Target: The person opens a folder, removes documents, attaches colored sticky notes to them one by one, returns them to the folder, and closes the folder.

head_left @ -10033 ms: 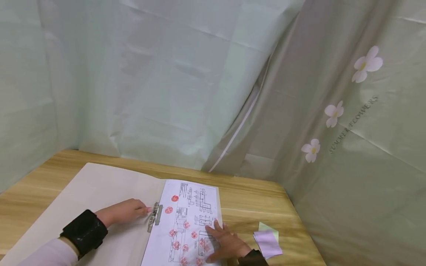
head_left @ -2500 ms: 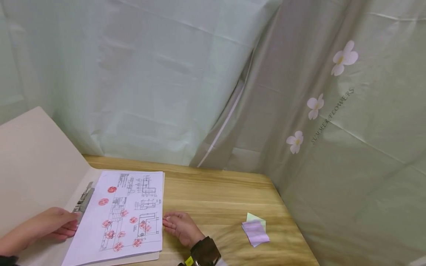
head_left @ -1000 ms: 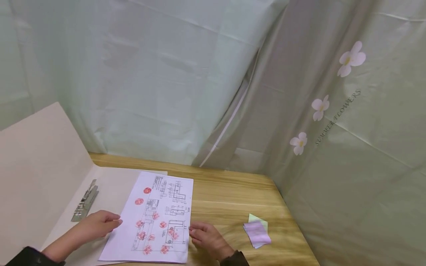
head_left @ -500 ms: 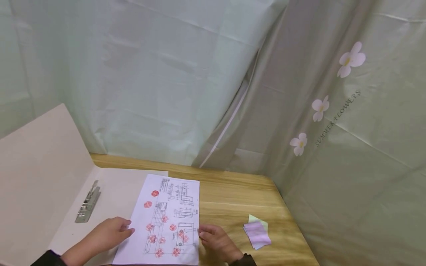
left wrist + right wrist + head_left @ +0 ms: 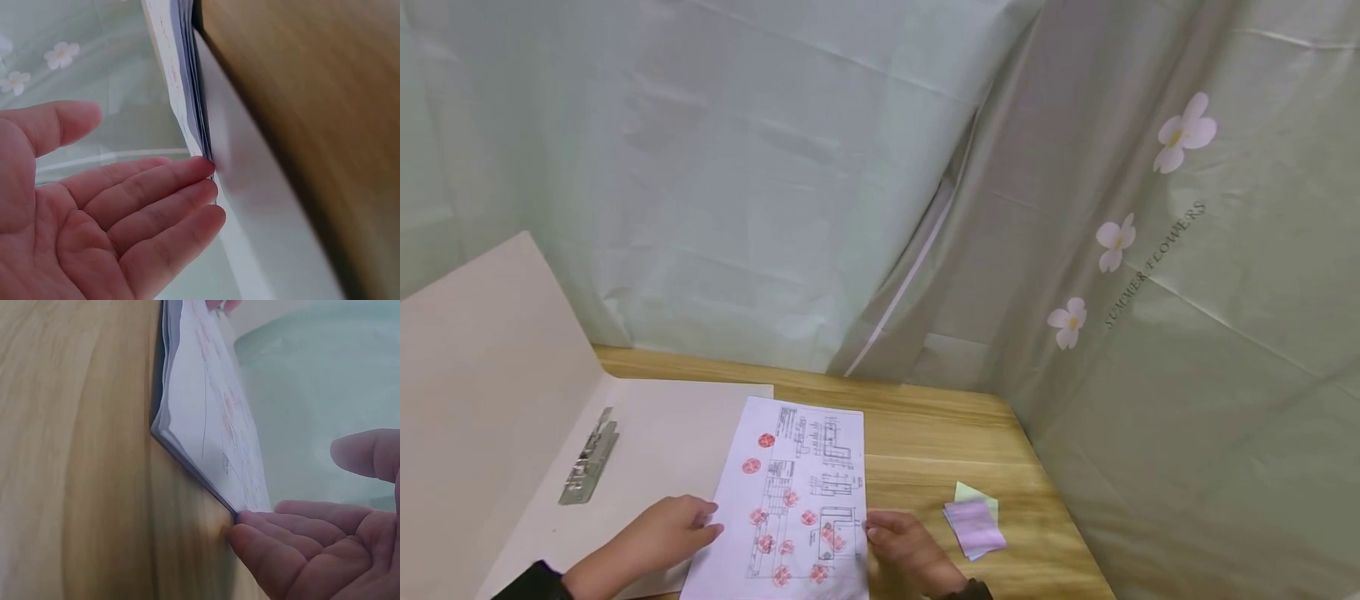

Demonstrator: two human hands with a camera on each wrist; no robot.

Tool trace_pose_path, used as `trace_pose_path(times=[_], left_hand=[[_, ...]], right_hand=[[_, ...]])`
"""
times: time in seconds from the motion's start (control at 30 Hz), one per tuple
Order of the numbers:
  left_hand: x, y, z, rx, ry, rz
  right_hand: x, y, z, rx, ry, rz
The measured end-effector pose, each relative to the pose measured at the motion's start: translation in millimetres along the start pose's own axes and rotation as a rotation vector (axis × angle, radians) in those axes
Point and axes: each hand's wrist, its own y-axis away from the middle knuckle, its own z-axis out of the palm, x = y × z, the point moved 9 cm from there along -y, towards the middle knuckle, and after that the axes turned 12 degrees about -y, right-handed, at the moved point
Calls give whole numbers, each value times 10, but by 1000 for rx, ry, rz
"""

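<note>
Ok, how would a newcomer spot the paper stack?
On the wooden table, find the open folder. Overlapping its right edge is the paper stack, between the left hand and right hand. Unlike the folder or colored pieces, it bears red round marks.

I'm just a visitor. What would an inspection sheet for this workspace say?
Surface: wood-grain table, partly covered by an open folder, its left cover tilted up.
Job's things: paper stack with drawings and red marks, overlapping the folder; metal clip in the folder, apart from the stack.
Clutter: purple and green notes, right of the stack.
Grip: left hand and right hand touch opposite edges of the stack with extended fingers.
Cables: nothing seen.
Surroundings: pale curtain behind; printed flowers at right.
</note>
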Motion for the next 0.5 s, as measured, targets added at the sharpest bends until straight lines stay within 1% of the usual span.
trace_pose_path(times=[0.1,0.2,0.3,0.43,0.5], left_hand=[[-14,-7,-1,-5,16,6],[-34,-8,-8,-19,31,5],[-51,-10,12,-41,45,-15],[-77,-24,32,-50,50,-15],[-92,-32,46,-55,56,-16]], right_hand=[[-9,8,-11,38,19,18],[-27,7,12,48,37,17],[-36,11,28,39,44,15],[-20,0,30,32,50,9],[-20,-3,25,24,73,-2]])
